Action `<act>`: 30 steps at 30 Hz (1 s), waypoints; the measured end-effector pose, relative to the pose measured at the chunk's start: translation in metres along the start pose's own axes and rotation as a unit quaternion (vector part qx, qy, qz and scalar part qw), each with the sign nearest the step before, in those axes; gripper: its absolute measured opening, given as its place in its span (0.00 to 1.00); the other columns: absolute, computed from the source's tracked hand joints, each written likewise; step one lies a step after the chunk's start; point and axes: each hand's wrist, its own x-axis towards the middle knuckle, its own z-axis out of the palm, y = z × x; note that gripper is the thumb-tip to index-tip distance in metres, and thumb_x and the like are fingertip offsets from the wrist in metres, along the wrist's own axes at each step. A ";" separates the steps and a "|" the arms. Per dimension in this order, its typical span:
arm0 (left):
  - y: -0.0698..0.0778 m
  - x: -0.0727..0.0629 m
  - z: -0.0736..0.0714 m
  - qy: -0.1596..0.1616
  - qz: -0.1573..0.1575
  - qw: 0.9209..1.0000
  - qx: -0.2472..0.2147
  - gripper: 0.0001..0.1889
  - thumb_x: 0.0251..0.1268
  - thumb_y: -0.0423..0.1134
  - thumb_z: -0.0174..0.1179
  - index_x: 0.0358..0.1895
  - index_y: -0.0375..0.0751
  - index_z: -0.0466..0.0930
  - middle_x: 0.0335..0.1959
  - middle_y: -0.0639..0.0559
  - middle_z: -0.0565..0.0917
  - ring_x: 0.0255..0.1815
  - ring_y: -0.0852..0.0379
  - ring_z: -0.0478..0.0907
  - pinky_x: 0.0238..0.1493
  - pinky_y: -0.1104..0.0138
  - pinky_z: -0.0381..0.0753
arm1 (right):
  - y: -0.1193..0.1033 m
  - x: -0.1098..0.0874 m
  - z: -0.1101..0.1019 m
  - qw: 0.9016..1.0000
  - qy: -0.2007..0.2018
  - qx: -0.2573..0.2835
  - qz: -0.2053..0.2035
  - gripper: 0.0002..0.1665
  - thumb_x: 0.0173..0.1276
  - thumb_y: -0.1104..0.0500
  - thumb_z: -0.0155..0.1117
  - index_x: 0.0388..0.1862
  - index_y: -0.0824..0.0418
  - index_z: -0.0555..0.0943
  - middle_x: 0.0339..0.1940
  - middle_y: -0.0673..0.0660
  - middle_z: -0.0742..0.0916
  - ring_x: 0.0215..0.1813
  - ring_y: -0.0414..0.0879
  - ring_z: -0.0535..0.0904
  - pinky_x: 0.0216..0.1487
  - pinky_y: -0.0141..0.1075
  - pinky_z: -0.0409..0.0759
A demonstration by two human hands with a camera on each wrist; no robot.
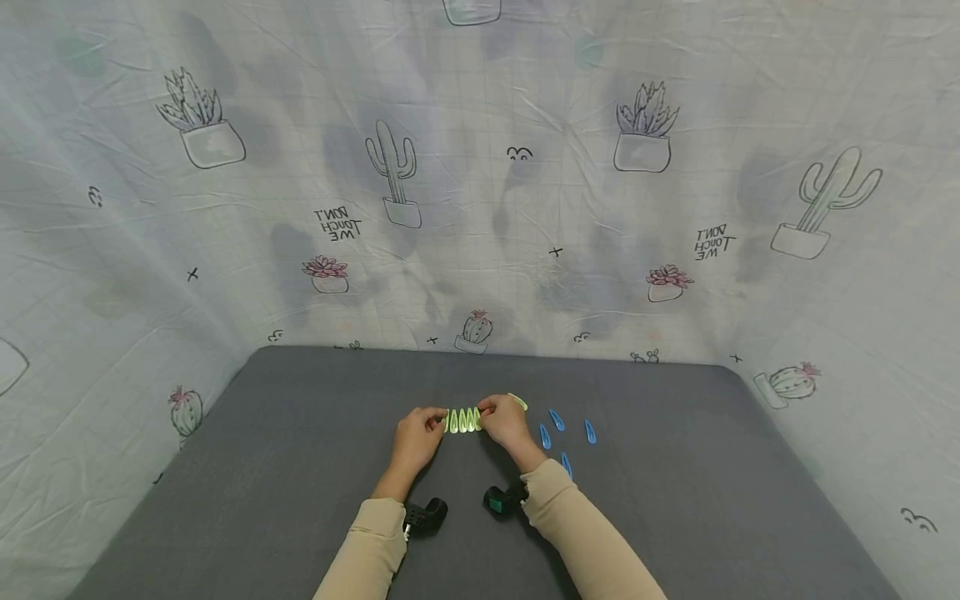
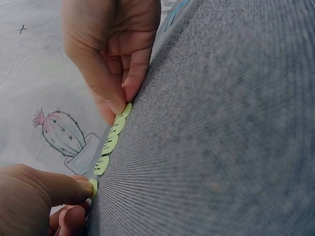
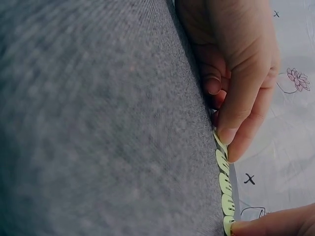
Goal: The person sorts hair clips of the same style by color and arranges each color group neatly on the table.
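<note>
Roughly from L edge of tabletop (image 1: 247, 467): matte grey cover, fine woven texture, then beige L sleeve (image 1: 371, 542), soft-looking fabric, w/ black wrist unit (image 1: 426, 517) strapped beside cuff. Next, L hand (image 1: 415, 437), fingers narrow, pinching leftmost green clip (image 2: 93, 188) btwn thumb & fingers; prob. held so to keep that end of the line from sliding.

Midway btwn L & R edges, short of far edge: row of yellow-green clips (image 1: 462, 421), side by side, broad ends seemingly toward near edge. Small gap after leftmost one in L wrist view; others touching or nearly, can't tell for each. Thin, flat, slotted teardrops, smooth, prob. coated metal. Likely set parallel for even spacing, w/ hands as bookends.

Then R hand (image 1: 506, 421), also narrow, pinching rightmost green clip (image 2: 127, 110) w/ thumb & fingertip, prob. as counter-hold to L. Just past knuckles, toward far edge: lone yellow-green clip (image 1: 518, 402), lying aslant, outside the row.

Farther toward R edge: four blue clips (image 1: 590, 432), same teardrop shape, scattered loosely, lowest partly hidden by R sleeve (image 1: 585, 533); prob. kept apart by colour. Past R edge: pale cloth (image 1: 862, 433), thin, wrinkled, printed w/ line-drawn cacti.
</note>
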 end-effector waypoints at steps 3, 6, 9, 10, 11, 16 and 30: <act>0.000 0.001 0.000 0.000 0.002 1.000 0.000 0.09 0.60 0.32 0.61 0.43 0.39 0.86 0.23 0.52 0.74 0.21 0.60 0.65 0.25 0.67 0.65 | -0.001 0.000 0.001 1.000 0.004 0.002 0.008 0.13 0.52 0.73 0.59 0.37 0.71 0.84 0.26 0.59 0.83 0.21 0.41 0.66 0.23 0.31 0.65; 0.000 0.001 0.000 0.000 0.004 1.000 0.000 0.09 0.59 0.32 0.61 0.43 0.39 0.86 0.23 0.52 0.74 0.21 0.61 0.65 0.25 0.67 0.65 | -0.002 -0.001 0.001 1.000 0.003 0.002 0.019 0.13 0.53 0.72 0.60 0.38 0.70 0.83 0.27 0.58 0.83 0.22 0.42 0.68 0.24 0.32 0.66; -0.001 0.003 -0.001 0.001 0.007 1.000 0.001 0.09 0.59 0.31 0.61 0.42 0.39 0.86 0.23 0.52 0.74 0.21 0.61 0.65 0.25 0.67 0.65 | -0.003 -0.002 0.001 1.000 0.002 0.002 0.025 0.13 0.54 0.71 0.60 0.39 0.70 0.83 0.27 0.58 0.83 0.24 0.42 0.70 0.25 0.32 0.68; -0.001 0.003 -0.001 0.001 0.008 1.000 0.002 0.09 0.59 0.31 0.61 0.42 0.39 0.86 0.23 0.52 0.74 0.21 0.61 0.65 0.25 0.67 0.65 | -0.004 -0.003 0.000 1.000 0.002 0.004 0.026 0.13 0.54 0.71 0.61 0.40 0.70 0.83 0.27 0.58 0.83 0.24 0.43 0.71 0.25 0.33 0.69; -0.001 0.003 -0.001 0.001 0.008 1.000 0.002 0.09 0.59 0.31 0.61 0.42 0.39 0.86 0.23 0.52 0.74 0.21 0.61 0.65 0.25 0.67 0.65 | -0.004 -0.003 0.000 1.000 0.002 0.006 0.027 0.13 0.54 0.71 0.61 0.40 0.70 0.83 0.27 0.58 0.83 0.24 0.43 0.71 0.25 0.33 0.69; -0.002 0.004 -0.001 -0.003 0.003 1.000 -0.003 0.09 0.60 0.31 0.61 0.43 0.39 0.86 0.23 0.52 0.74 0.21 0.61 0.65 0.25 0.67 0.65 | -0.002 -0.003 -0.002 1.000 0.011 0.018 0.013 0.14 0.54 0.69 0.65 0.41 0.70 0.82 0.30 0.59 0.84 0.29 0.46 0.77 0.29 0.35 0.74; -0.003 0.004 -0.001 -0.003 0.005 1.000 -0.005 0.09 0.60 0.32 0.61 0.43 0.39 0.86 0.23 0.52 0.74 0.21 0.60 0.64 0.25 0.67 0.65 | 0.015 0.000 -0.028 0.998 0.032 0.048 -0.023 0.17 0.60 0.69 0.63 0.50 0.68 0.81 0.42 0.62 0.85 0.44 0.55 0.82 0.38 0.40 0.80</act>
